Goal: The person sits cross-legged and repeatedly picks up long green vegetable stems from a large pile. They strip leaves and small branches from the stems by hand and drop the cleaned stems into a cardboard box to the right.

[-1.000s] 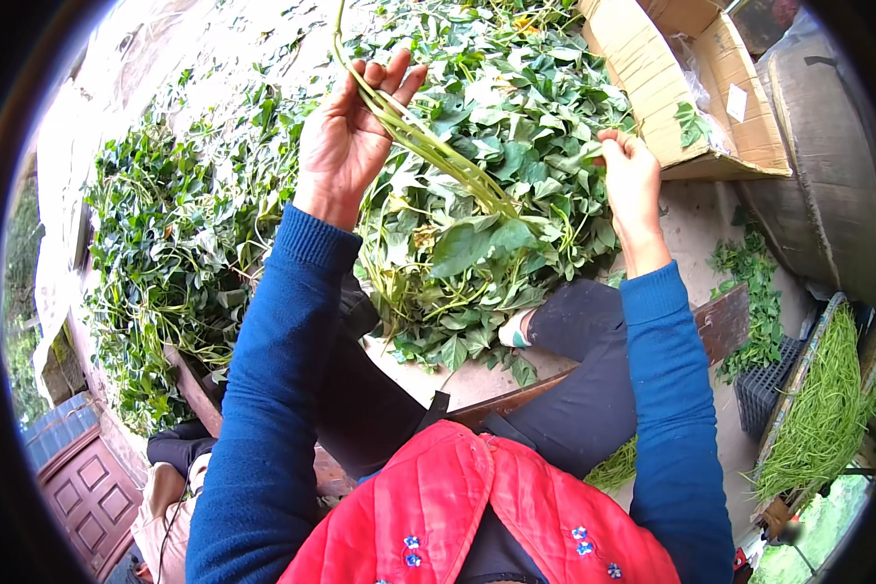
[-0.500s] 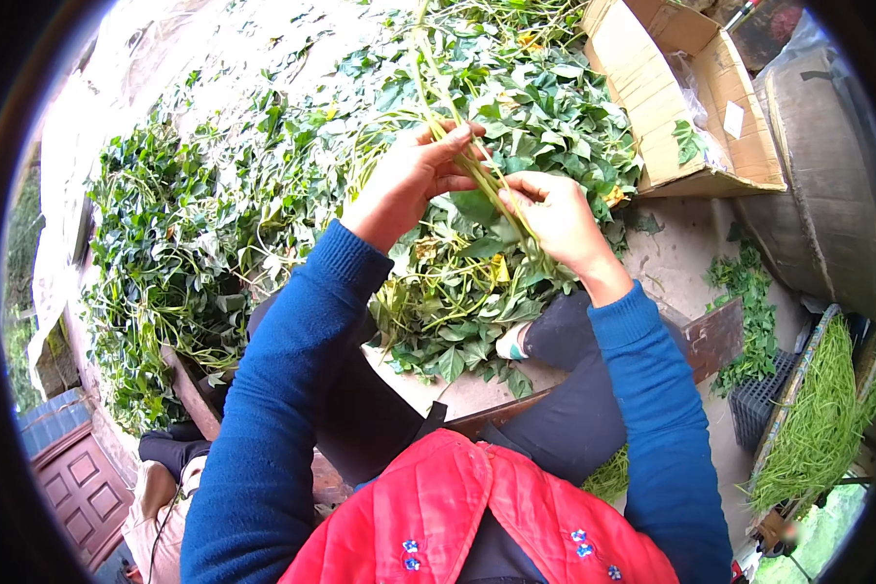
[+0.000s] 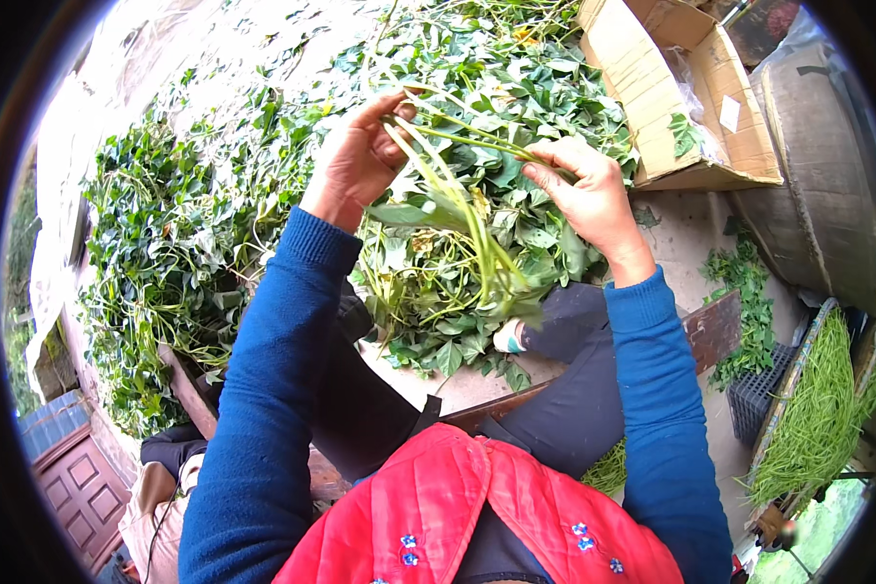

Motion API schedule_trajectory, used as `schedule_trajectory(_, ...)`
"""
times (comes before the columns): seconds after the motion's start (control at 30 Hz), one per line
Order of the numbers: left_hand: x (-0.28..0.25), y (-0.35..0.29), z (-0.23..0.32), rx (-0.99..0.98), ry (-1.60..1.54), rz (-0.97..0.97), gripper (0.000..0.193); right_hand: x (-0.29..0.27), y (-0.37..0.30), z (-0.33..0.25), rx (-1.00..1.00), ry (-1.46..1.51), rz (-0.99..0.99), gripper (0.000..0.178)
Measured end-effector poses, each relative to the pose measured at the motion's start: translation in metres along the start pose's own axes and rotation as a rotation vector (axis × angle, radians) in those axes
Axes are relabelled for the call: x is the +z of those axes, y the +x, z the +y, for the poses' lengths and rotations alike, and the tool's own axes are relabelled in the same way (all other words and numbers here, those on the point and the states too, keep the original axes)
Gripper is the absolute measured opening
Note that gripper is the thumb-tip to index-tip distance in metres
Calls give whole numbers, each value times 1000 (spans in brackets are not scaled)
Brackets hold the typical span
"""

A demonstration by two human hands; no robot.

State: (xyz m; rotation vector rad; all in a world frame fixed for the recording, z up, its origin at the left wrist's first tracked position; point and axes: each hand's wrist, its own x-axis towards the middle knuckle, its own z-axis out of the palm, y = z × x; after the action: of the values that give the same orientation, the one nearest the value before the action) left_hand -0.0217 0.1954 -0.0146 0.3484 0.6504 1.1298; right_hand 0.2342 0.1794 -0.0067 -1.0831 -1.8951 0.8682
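Note:
Leafy green vine stems (image 3: 472, 209) hang from my left hand (image 3: 365, 151), whose fingers are closed round them near the upper middle. Some stems droop toward my knees, with a leaf partway along and blurred lower ends. My right hand (image 3: 586, 190) pinches a few thin stems (image 3: 477, 138) between thumb and fingers; these stretch across to the left hand. Below and beyond both hands lies a wide heap of cut vines (image 3: 292, 209) with broad green leaves and a few yellow ones.
An open cardboard box (image 3: 686, 97) stands far right, beside a large grey-brown sack (image 3: 818, 165). Nearer on the right are a dark plastic crate (image 3: 757, 394) and a basket of thin green stalks (image 3: 813, 414). A wooden board (image 3: 712, 331) crosses beside my right knee.
My hands have moved apart, the left going left and slightly up, the right slightly right. The stems, earlier bunched together, now stretch between the hands, and one bundle droops from the left.

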Motion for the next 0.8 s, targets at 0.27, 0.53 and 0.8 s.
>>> schedule_trajectory(0.27, -12, -2, 14, 85, -42, 55, 11, -5, -2, 1, 18, -85, 5, 14)
schedule_trajectory(0.53, -7, -2, 9, 101, -20, 40, 19, -20, 1, -9, 483, 421, -276, 20)
schedule_trajectory(0.8, 8, -2, -4, 158, 138, 70, 22, -15, 5, 22, 652, 273, 85, 11)
